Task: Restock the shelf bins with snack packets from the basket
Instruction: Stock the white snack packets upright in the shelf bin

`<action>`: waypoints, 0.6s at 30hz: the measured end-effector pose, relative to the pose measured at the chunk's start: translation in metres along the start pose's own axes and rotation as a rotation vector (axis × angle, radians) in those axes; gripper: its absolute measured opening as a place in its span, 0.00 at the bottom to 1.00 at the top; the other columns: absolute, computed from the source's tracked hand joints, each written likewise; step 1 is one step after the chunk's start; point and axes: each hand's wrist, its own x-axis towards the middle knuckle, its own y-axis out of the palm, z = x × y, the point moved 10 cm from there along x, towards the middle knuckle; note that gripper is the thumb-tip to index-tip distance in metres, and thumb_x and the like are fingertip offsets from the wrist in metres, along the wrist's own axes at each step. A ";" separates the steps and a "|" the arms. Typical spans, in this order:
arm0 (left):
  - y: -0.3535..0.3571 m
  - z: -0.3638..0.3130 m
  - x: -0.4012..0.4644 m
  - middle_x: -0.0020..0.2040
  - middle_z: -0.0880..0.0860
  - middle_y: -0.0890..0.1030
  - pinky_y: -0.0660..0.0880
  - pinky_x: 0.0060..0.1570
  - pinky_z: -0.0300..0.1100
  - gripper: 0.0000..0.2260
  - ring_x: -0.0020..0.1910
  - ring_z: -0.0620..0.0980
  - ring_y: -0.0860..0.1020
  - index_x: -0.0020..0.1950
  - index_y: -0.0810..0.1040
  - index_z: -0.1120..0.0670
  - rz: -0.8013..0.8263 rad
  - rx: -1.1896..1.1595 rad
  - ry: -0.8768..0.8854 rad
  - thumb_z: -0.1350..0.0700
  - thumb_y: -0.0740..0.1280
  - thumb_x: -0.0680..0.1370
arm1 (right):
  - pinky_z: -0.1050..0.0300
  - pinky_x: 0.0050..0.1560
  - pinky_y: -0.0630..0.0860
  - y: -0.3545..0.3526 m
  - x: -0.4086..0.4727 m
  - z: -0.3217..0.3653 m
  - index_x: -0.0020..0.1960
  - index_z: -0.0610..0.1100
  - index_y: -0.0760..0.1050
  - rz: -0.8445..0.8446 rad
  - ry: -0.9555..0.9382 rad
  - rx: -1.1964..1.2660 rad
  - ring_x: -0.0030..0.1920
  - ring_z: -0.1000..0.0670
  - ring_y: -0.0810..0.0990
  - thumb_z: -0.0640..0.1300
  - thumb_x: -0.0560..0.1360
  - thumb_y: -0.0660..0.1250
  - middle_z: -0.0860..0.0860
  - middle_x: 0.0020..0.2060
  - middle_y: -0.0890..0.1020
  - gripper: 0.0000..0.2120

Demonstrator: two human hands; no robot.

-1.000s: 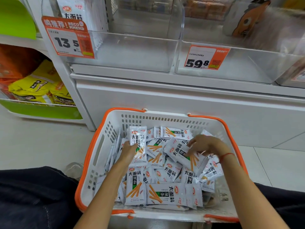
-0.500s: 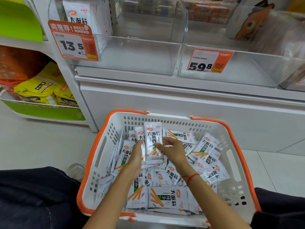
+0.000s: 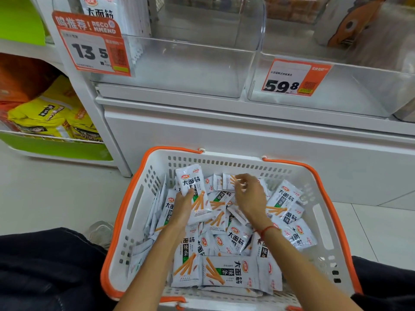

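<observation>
gathering step — left hand is clamping upright packets, right hand is reaching fingers-apart for a far packet — next, grip it.

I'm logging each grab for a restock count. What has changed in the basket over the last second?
The left hand has gathered upright white snack packets into its grip. The right hand left the packets at the right side, crossed to the middle, and now reaches toward the far packets. The orange-rimmed white plastic basket and clear shelf bins stayed put.
</observation>
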 end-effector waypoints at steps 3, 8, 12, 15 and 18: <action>-0.007 0.004 0.005 0.57 0.58 0.80 0.75 0.56 0.55 0.14 0.54 0.58 0.79 0.66 0.72 0.54 -0.010 -0.095 -0.063 0.52 0.58 0.82 | 0.52 0.57 0.72 0.014 0.009 -0.027 0.71 0.45 0.65 0.182 -0.051 -0.553 0.63 0.44 0.68 0.36 0.75 0.62 0.46 0.65 0.68 0.25; -0.011 0.010 0.004 0.40 0.56 0.81 0.73 0.40 0.45 0.12 0.38 0.54 0.78 0.47 0.77 0.52 0.035 -0.178 -0.116 0.55 0.55 0.82 | 0.58 0.40 0.69 0.008 0.000 -0.029 0.68 0.54 0.72 0.202 -0.139 -0.609 0.50 0.46 0.79 0.44 0.79 0.60 0.48 0.53 0.81 0.17; -0.015 0.007 0.002 0.43 0.57 0.81 0.75 0.42 0.46 0.11 0.40 0.54 0.78 0.52 0.77 0.54 0.045 -0.178 -0.119 0.56 0.55 0.82 | 0.65 0.30 0.67 -0.002 -0.001 -0.036 0.63 0.55 0.76 0.336 -0.143 -0.387 0.38 0.52 0.78 0.45 0.78 0.63 0.50 0.48 0.85 0.15; -0.019 0.000 -0.006 0.44 0.57 0.81 0.75 0.43 0.48 0.10 0.41 0.54 0.78 0.50 0.77 0.54 0.054 -0.159 -0.104 0.57 0.56 0.82 | 0.55 0.42 0.81 -0.012 0.000 -0.040 0.58 0.50 0.80 0.374 0.017 0.047 0.41 0.45 0.83 0.40 0.78 0.63 0.48 0.48 0.84 0.13; -0.021 -0.008 -0.014 0.48 0.59 0.81 0.75 0.52 0.52 0.10 0.44 0.56 0.79 0.56 0.76 0.55 0.060 -0.125 -0.089 0.56 0.57 0.82 | 0.57 0.43 0.82 -0.011 -0.010 -0.031 0.53 0.43 0.82 0.429 0.176 0.379 0.40 0.51 0.82 0.39 0.77 0.65 0.47 0.42 0.84 0.08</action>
